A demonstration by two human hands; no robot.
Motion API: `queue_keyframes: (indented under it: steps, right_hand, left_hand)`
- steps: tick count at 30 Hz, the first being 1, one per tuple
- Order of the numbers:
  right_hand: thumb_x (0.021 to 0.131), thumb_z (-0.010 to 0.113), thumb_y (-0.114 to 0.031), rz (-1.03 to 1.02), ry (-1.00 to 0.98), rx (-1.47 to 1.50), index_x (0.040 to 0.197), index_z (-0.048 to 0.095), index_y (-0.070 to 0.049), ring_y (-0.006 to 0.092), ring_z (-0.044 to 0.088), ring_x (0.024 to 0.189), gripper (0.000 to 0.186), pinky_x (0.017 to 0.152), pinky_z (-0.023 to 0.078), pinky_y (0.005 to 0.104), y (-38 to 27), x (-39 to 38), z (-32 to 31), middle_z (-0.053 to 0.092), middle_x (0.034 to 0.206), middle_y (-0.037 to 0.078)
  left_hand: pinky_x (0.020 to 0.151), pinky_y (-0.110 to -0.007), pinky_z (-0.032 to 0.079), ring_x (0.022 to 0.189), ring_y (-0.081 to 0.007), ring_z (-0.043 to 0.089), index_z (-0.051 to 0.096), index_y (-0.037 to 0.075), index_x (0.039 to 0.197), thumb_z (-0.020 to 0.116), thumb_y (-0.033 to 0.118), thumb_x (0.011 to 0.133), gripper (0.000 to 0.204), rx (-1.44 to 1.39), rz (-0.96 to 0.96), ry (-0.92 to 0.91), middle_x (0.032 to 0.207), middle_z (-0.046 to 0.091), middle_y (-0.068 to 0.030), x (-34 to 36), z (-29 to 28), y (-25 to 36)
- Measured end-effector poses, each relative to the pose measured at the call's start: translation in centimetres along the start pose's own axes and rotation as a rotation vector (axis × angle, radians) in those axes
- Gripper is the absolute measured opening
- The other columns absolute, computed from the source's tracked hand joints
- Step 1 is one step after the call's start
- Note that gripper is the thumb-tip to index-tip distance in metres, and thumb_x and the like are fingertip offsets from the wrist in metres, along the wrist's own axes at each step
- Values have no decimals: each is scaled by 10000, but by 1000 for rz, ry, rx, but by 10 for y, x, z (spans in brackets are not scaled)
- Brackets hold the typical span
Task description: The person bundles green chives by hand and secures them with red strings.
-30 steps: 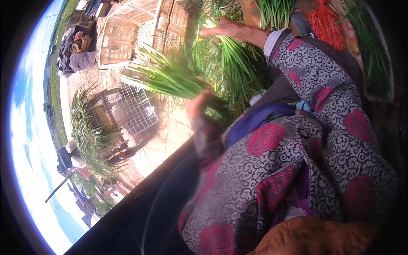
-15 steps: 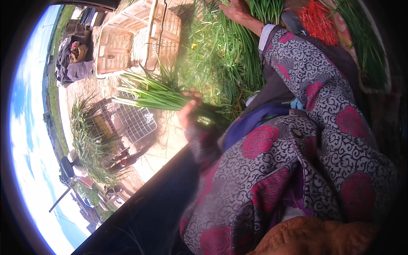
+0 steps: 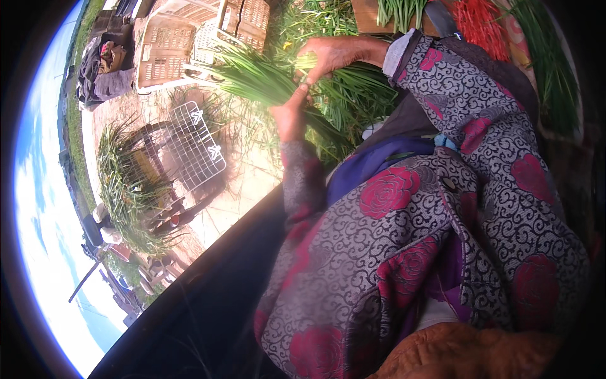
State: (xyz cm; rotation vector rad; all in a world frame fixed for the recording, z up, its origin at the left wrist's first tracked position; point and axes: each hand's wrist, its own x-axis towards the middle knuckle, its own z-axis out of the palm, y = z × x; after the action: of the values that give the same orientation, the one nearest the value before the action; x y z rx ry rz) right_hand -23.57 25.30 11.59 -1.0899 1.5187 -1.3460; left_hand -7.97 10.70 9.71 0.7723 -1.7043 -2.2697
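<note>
A bunch of long, flat green leaves, like garlic chives (image 3: pixel 249 71), fans out to the left from my left hand (image 3: pixel 291 115), whose fingers are closed round it. Over the bunch reaches my right hand (image 3: pixel 331 55), its fingers curled close beside the left thumb. Something pale green, seemingly stalks, shows at its fingertips; the grip is partly hidden. More loose green leaves (image 3: pixel 356 91) lie beneath and behind both hands.
Plastic crates (image 3: pixel 167 54) stand at the far left. Below them is a white wire rack (image 3: pixel 194 148) beside a heap of cut greens (image 3: pixel 129 189). Red strips (image 3: pixel 476 31), a dark blade-like piece (image 3: pixel 440 18) and bundled stalks (image 3: pixel 402 12) lie at the far right.
My right hand has come down and left from the far greens to meet my left hand. The left hand has risen slightly with the bunch, whose leaves now point farther up.
</note>
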Motion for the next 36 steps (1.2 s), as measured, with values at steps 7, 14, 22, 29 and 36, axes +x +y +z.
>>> queue_keyframes:
  steps: [7, 14, 22, 29, 36]
  right_hand:
    - [771, 766, -220, 156, 170, -195, 804, 677, -8, 96, 542, 498, 232, 466, 403, 262, 17, 7, -28, 596, 589, 26]
    - [767, 758, -243, 37, 237, -103, 862, 709, -6, 130, 599, 518, 260, 500, 479, 279, 1, 6, 8, 665, 671, 55]
    - [778, 758, -260, -68, 258, 100, 836, 717, -55, 71, 527, 513, 217, 477, 398, 256, -26, -6, -24, 631, 670, 13]
    - [788, 763, -284, 122, 397, -234, 937, 669, -34, 91, 515, 494, 306, 488, 415, 273, 1, -9, -45, 585, 632, 17]
    - [835, 743, -316, 67, 53, 206, 852, 722, -37, 81, 577, 625, 281, 567, 466, 247, -51, -8, 30, 686, 778, 24]
  left_hand:
    - [543, -268, 452, 664, -175, 624, 589, 8, 1001, 702, 22, 832, 204, 99, 88, 238, 846, 676, -100, 7, -41, -2]
    - [598, -293, 519, 754, -205, 663, 555, -8, 1154, 694, 0, 835, 348, -79, -39, -25, 943, 659, -99, -4, 12, -12]
    - [677, -350, 539, 766, -232, 619, 507, -52, 1166, 746, -9, 761, 473, -15, -16, 47, 987, 590, -142, -7, -7, -12]
    - [585, -346, 565, 741, -230, 656, 548, 30, 1091, 722, 0, 818, 326, -118, -45, 20, 903, 644, -107, -6, -16, -18]
    - [666, -337, 527, 874, -244, 629, 509, 4, 1202, 677, 11, 824, 413, -150, 32, -183, 1024, 610, -141, -21, -35, -2]
